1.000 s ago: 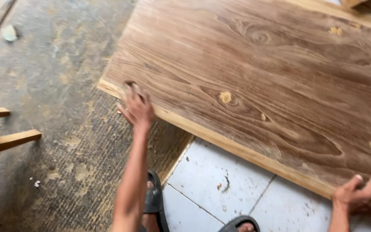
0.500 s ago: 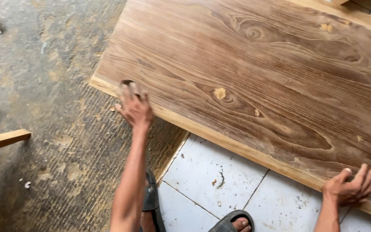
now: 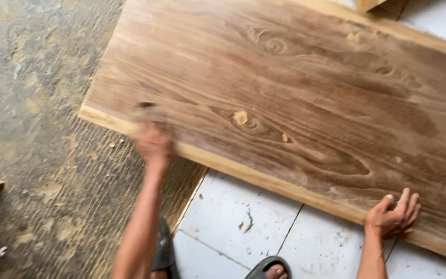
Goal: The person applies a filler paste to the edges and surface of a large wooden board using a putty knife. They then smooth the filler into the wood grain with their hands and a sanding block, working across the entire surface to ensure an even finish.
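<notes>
Hand-sanding a wood slab on the floor

Large brown-grained wood slab [image 3: 305, 103] lies flat, half over rough concrete floor [image 3: 32, 155], half over white tiles [image 3: 233, 217]. Left hand [image 3: 153, 139], blurred, presses a small sanding pad [image 3: 148, 111] at the slab's near-left edge; grip unclear. Right hand [image 3: 393, 217], fingers spread, braces the near-right edge. Surface looks dusty; pale edge probably unfinished.

One camera only, worn on the person's head, looking steeply down and slightly forward from standing height. It takes in the wooden slab [image 3: 305, 108] on the floor [image 3: 32, 155], both outstretched arms and sandalled feet at the bottom edge.
</notes>
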